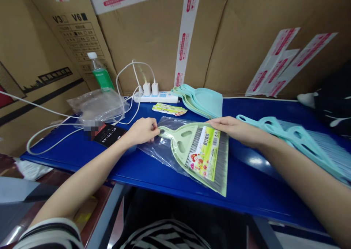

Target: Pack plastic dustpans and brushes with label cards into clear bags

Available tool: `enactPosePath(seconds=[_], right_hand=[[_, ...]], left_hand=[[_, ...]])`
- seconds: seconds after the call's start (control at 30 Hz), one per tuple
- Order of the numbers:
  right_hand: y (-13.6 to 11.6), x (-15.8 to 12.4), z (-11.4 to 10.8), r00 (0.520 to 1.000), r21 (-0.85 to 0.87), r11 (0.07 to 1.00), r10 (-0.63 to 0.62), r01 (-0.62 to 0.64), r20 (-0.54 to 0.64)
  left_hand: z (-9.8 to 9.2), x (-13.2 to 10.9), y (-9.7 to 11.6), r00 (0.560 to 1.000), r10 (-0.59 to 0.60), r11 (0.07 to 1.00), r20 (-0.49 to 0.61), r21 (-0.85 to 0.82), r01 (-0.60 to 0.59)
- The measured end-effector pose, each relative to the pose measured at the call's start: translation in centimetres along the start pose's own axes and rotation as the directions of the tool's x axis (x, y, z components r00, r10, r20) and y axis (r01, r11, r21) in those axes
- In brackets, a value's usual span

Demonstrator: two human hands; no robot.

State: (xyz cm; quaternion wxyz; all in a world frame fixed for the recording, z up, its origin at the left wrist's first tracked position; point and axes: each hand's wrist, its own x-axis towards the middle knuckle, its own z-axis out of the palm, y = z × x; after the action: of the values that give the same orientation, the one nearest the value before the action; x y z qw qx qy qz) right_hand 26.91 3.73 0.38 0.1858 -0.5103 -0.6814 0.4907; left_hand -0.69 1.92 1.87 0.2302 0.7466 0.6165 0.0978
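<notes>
Two bare forearms reach out over the table from striped sleeves [49, 234], and between the hands lies one green dustpan [178, 143], with a grey-bristled brush [215, 157] nested in it and a yellow-green label [201, 153] on top. The left hand [141, 131] is clenched, its curled fingers closed on the end of the dustpan's handle, at the pan's near-left end. The right hand [227, 128] lies nearly flat with its fingers [212, 121] across the pan's upper edge, though I can't tell whether it is gripping. Under the dustpan is one clear plastic bag [153, 143], spread on the blue table [246, 201]. To the right, beyond the right hand, lie several teal brushes [296, 143], at least two, their exact number hard to tell. Farther back sits a stack of teal dustpans [200, 101], about three, beside a few printed labels [170, 109]. Left of the hands are one phone [108, 135] showing 00:20:44 and a second, crumpled plastic bag [95, 104]. Behind those stand one power strip [156, 97] with two white chargers [150, 89] and white cables [126, 84], one bottle of green liquid [101, 73], and, at the back, cardboard cartons [161, 40].
</notes>
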Motion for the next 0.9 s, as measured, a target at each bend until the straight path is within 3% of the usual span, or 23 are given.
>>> enactPosePath(seconds=[0.23, 0.47, 0.9], right_hand=[[0.0, -0.1, -0.5, 0.995, 0.254, 0.963, 0.076, -0.089, 0.057], [0.3, 0.2, -0.7, 0.995, 0.391, 0.919, 0.021, -0.056, 0.093], [0.7, -0.3, -1.1, 0.972, 0.317, 0.948, -0.076, 0.002, 0.222]], left_hand=[[-0.3, -0.2, -0.1, 1.0, -0.016, 0.998, 0.004, 0.055, 0.016], [-0.5, -0.4, -0.2, 0.998, -0.035, 0.989, 0.045, 0.144, 0.028], [-0.7, -0.8, 0.3, 0.999, -0.033, 0.933, 0.002, 0.357, 0.03]])
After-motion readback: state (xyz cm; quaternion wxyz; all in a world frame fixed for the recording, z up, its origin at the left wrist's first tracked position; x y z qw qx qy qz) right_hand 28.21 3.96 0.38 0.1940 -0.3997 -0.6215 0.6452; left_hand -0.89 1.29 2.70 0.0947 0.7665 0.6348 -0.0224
